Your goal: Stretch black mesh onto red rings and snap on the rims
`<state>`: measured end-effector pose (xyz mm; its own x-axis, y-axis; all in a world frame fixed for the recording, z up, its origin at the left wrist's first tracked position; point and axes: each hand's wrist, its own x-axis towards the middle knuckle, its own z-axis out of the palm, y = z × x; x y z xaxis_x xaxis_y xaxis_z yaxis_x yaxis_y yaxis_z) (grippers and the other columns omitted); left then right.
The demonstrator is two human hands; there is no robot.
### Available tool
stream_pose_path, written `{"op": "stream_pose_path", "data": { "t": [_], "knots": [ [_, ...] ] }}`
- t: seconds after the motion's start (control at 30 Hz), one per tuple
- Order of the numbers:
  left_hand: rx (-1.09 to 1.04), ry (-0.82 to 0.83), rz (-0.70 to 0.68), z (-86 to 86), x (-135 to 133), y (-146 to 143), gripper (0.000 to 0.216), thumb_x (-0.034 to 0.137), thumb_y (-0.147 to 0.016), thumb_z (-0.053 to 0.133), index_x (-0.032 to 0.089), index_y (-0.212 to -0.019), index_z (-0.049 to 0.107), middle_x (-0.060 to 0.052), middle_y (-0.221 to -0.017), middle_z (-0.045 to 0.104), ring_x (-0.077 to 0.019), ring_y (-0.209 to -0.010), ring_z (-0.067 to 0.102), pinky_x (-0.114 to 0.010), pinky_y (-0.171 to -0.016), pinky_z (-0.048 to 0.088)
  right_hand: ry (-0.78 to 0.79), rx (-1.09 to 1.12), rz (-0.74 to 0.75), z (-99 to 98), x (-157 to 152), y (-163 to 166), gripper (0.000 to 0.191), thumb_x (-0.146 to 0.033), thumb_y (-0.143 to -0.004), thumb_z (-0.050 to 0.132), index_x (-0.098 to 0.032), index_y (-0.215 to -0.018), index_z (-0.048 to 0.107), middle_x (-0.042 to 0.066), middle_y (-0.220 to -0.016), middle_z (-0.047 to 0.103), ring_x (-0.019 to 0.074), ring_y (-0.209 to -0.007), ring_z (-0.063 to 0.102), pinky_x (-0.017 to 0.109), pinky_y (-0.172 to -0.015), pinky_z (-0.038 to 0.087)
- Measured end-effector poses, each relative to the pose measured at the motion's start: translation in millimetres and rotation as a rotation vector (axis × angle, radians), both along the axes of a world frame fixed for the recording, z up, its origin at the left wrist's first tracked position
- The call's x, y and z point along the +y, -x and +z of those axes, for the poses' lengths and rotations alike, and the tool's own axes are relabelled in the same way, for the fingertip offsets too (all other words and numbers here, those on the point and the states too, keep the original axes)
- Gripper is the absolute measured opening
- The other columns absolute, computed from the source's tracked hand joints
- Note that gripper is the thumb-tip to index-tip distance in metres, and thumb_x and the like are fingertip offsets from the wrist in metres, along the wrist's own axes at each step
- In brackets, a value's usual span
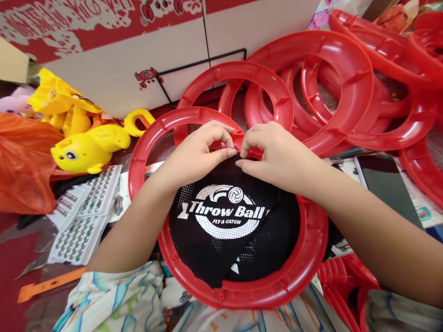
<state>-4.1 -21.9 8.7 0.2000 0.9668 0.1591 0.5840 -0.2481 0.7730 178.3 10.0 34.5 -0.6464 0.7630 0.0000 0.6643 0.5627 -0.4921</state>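
In front of me lies a red plastic ring (277, 295). A black mesh cloth (224, 249) printed "Throw Ball" in white is laid across its opening, and its lower left edge hangs over the rim. At the far side of the ring, my left hand (204, 150) pinches the top edge of the cloth between thumb and fingers. Facing it, my right hand (270, 147) has thumb and fingers curled on the same edge, close to the rim. The exact grip of the right fingertips is partly hidden.
More red rings (332, 50) are piled behind and to the right. Yellow toy figures (90, 147) and an orange bag (24, 157) stand at left, above trays of small round pieces (83, 226). An orange strip (51, 283) lies lower left; a dark phone-like slab (384, 184) lies right.
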Motion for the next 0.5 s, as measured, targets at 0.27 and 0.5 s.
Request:
{"op": "stream_pose_path", "data": {
  "t": [0.27,0.5],
  "knots": [
    [-0.075,0.037,-0.033,-1.0,2,1,0.010,0.026,-0.087,0.059,0.019,-0.081,0.056,-0.003,-0.097,0.067,-0.0202,-0.100,0.062,-0.039,-0.096,0.048,0.003,0.071,-0.045,8.7,-12,-7,0.021,-0.014,-0.084,0.059,-0.018,-0.104,0.063,-0.002,-0.079,0.067,0.0164,-0.080,0.059,0.034,-0.082,0.037],
    [0.020,-0.060,0.115,-3.5,2,-9,0.014,0.017,-0.086,0.065,0.018,-0.075,0.058,-0.001,-0.090,0.066,-0.0171,-0.090,0.061,-0.032,-0.084,0.050,-0.277,0.001,-0.010,-6.7,-11,-20,0.022,-0.022,-0.093,0.052,-0.022,-0.091,0.074,0.003,-0.084,0.073,0.0223,-0.088,0.061,0.037,-0.080,0.032]
  ]
}}
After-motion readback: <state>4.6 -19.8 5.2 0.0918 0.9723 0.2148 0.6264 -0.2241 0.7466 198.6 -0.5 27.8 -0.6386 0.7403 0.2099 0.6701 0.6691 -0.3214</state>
